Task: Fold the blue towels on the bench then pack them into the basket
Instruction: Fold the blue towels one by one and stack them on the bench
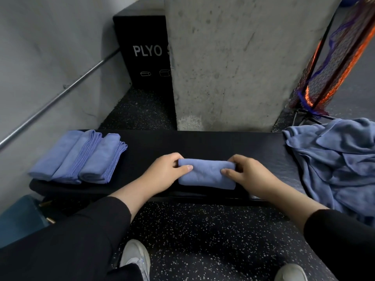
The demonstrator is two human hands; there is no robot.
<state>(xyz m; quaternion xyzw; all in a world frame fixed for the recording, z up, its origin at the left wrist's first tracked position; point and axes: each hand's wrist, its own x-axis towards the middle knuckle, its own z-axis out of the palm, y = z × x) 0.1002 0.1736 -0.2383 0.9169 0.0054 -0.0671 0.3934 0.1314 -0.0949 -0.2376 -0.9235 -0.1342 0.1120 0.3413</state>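
A folded blue towel (207, 174) is held at the middle of the black padded surface (203, 142), near its front edge. Its left end is pinched in the grip of the left hand (164, 173), thumb on top and fingers curled over the far edge; its right end is clamped likewise by the right hand (246, 175). Three folded towels (81, 157) are laid side by side, touching, at the surface's left end. A heap of unfolded blue towels (336, 159) is spread over the right end. A concrete pillar (233, 63) is seen behind, and a black box marked "PLYO" (142, 51) beside it.
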